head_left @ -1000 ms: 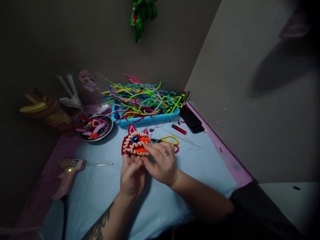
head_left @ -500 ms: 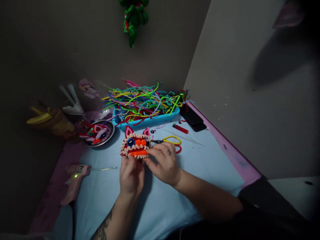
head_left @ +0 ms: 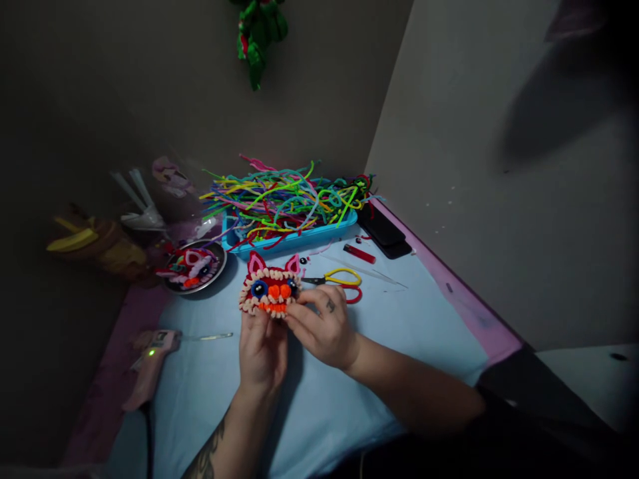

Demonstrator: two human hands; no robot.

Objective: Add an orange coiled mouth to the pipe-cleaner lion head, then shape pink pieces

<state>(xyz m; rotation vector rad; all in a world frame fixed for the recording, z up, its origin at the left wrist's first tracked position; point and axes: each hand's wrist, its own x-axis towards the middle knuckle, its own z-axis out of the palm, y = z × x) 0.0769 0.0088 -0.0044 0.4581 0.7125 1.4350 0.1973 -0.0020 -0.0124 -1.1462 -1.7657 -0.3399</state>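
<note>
A red fuzzy lion-dance head (head_left: 272,276), with pink ears, blue eyes, cream trim and an orange nose and mouth, is held up above the cloth. From below, my left hand (head_left: 262,352) grips it, thumb at the front under the mouth. The fingers of my right hand (head_left: 324,326) pinch its lower right edge by the mouth; their tips are partly hidden against the trim. Just behind my right hand lie scissors (head_left: 344,277) with one yellow and one red handle loop.
A blue tray (head_left: 294,241) heaped with coloured pipe cleaners (head_left: 284,196) stands at the back. Leftward are a bowl (head_left: 222,266) holding a similar red head and a pink glue gun (head_left: 152,366) with a lit green light. A red lighter (head_left: 359,253) and dark phones (head_left: 382,229) lie right.
My right fingers have pressed in at the mouth, and the lower jaw sits closer to the upper trim. The view has shifted slightly.
</note>
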